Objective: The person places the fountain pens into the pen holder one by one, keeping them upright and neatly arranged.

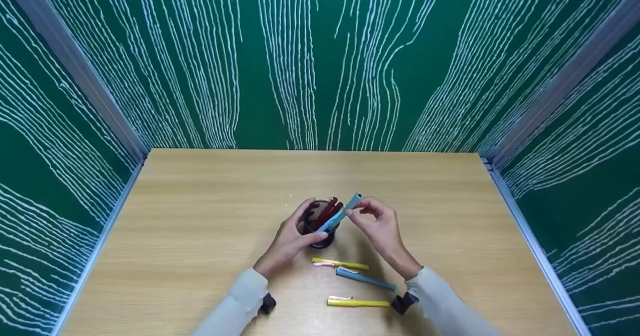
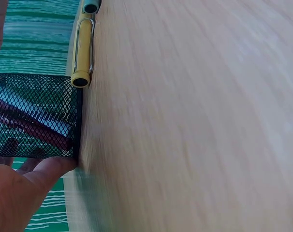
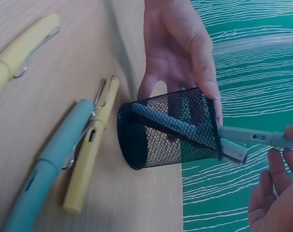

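Note:
A black mesh pen cup (image 3: pixel 173 133) stands on the table, gripped round its side by my left hand (image 1: pixel 286 241). Dark red pens (image 1: pixel 326 212) and a light blue pen (image 1: pixel 329 222) lean inside it. Between thumb and fingertips, my right hand (image 1: pixel 384 227) pinches a teal pen (image 1: pixel 354 200) by its upper end, tilted over the rim. The lower part of that pen goes into the cup, as the right wrist view shows.
Nearer to me lie a yellow pen (image 1: pixel 352 265), a blue pen (image 1: pixel 367 279) and another yellow pen (image 1: pixel 360 303), all with metal clips. Green panels (image 1: pixel 330 76) with white wavy lines enclose the wooden table (image 1: pixel 200 191) at the back and sides.

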{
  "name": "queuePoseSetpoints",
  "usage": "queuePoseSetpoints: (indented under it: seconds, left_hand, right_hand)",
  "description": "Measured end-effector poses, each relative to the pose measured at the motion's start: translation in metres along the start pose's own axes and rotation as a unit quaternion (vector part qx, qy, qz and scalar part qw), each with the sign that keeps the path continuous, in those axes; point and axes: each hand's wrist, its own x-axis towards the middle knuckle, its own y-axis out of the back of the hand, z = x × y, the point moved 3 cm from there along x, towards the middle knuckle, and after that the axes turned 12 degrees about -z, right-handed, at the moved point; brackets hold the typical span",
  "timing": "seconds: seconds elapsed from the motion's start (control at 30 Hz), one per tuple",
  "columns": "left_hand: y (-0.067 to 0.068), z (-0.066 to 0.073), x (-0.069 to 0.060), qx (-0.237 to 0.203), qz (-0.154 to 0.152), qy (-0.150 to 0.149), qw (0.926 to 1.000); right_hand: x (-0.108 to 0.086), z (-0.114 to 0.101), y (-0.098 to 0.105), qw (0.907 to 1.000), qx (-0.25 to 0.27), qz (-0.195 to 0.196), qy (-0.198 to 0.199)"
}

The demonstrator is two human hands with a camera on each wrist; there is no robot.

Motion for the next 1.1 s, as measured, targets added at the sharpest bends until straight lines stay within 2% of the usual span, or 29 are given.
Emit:
queuePoseSetpoints:
  seconds: [0.43,0.8,1.1]
  left_hand:
    - [0.0,0.002,0.0,0.004,0.009,-0.007,0.9999]
    - [0.0,0.001,0.001,-0.008,0.006,-0.014,0.9998]
    - [0.001,-0.001,0.001,0.004,0.012,-0.01,0.9999]
  right_hand:
    - [-0.014,0.013,-0.005,0.9994,0.001,-0.01,-0.035]
    - [-0.018,0.021,-0.01,0.9993,0.005,-0.029,-0.021]
    - [-0.02,0.025,-0.014,0.9987,0.012,-0.041,-0.025]
